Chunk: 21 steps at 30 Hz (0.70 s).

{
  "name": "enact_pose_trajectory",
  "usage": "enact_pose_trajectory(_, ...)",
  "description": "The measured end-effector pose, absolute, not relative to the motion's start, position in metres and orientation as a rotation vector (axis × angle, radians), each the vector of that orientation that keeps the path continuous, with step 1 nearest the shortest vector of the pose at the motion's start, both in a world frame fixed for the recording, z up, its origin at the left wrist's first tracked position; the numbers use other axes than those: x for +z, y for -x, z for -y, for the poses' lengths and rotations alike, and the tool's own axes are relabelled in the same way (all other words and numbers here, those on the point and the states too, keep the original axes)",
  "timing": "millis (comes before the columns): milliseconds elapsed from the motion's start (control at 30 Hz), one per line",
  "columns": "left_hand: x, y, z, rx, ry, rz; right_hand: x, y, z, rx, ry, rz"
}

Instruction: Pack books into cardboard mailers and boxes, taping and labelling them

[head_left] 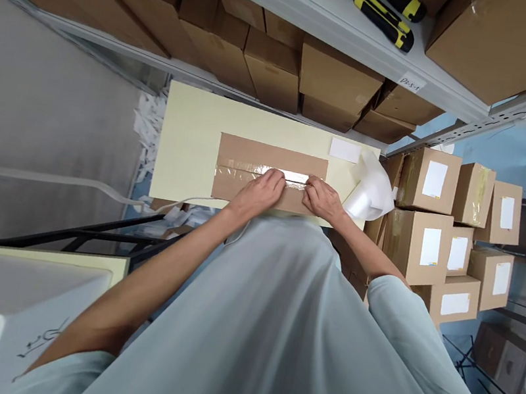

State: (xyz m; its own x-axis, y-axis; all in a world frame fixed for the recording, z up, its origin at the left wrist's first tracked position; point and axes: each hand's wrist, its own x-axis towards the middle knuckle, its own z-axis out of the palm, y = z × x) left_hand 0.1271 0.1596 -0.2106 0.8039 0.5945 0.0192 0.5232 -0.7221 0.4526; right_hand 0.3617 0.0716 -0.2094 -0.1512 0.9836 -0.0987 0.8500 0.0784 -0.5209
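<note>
A flat brown cardboard box (250,152) lies on the pale yellow tabletop (187,138), with clear packing tape (237,173) along its middle seam. My left hand (262,191) is closed at the seam, its fingertips pinched on the tape. Just to the right, my right hand (321,198) pinches at the same seam near the box's right end. A shiny stretch of tape shows between the two hands. What exactly lies under the fingertips is partly hidden.
Right of the box are a roll of white foam wrap (374,191) and a white paper slip (345,150). A shelf above holds cardboard boxes (273,69) and utility knives (383,20). Labelled cartons (416,244) are stacked at right. A white cable (109,191) runs in from the left.
</note>
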Motion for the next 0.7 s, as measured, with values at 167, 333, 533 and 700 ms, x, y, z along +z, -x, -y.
enact_pose_trajectory(167,-0.202,-0.129,-0.167,0.095,-2.673,-0.813,-0.219,-0.364,-0.067,0.565,1.847,2.148)
enact_pose_trajectory(333,-0.193,-0.135,-0.181,0.094,-2.694,-0.837,-0.242,-0.368,-0.063,0.281,1.763,2.191)
enact_pose_trajectory(533,-0.198,-0.128,-0.179,0.395,-2.506,-0.936,-0.257,-0.373,-0.062,0.231,1.747,2.163)
enact_pose_trajectory(700,-0.190,-0.131,-0.162,0.854,-2.199,-0.960,-0.254,-0.372,-0.063,0.290,1.697,2.121)
